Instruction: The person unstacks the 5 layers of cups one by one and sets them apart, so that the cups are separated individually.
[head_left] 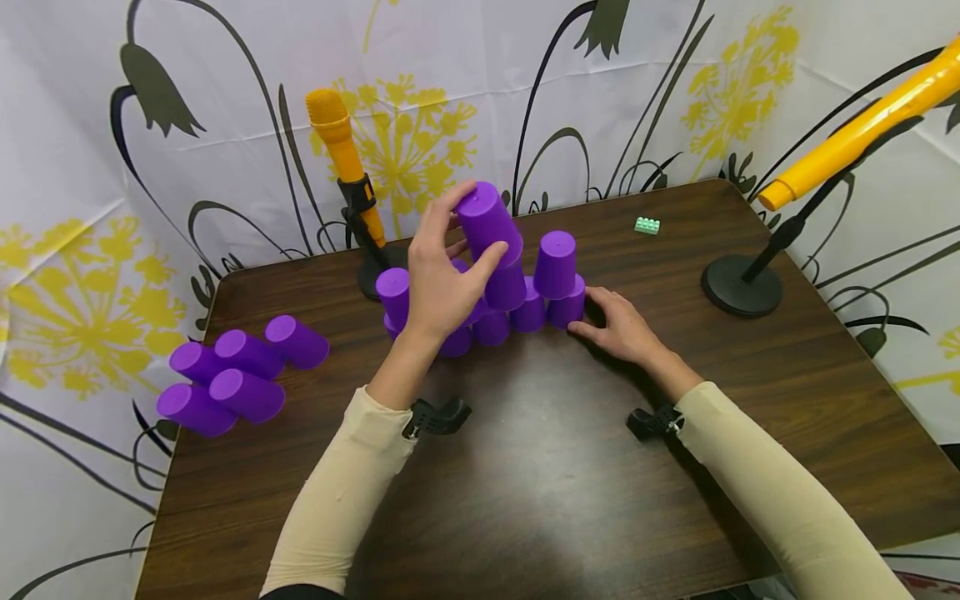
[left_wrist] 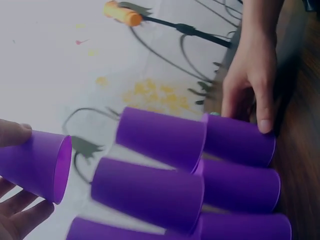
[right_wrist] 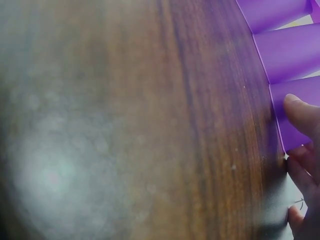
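Observation:
My left hand (head_left: 442, 287) holds an upside-down purple cup (head_left: 487, 221) between thumb and fingers. In the left wrist view, this held cup (left_wrist: 35, 162) is apart from the stacked cups, its rim facing them. The stack is a bottom row of upside-down purple cups with a second row on top, including an upper right cup (head_left: 557, 262). Part of the row is hidden behind my left hand. My right hand (head_left: 622, 325) holds the rightmost bottom cup (head_left: 567, 307), thumb on its front and fingers around its far side; the right wrist view shows the thumb (right_wrist: 300, 112) against it.
Several more purple cups (head_left: 247, 396) stand upside down at the left of the brown table (head_left: 525, 475). A yellow microphone on a black stand (head_left: 360, 196) is behind the stack. Another black stand (head_left: 742, 283) is at the right. A small green toy brick (head_left: 647, 226) lies toward the back.

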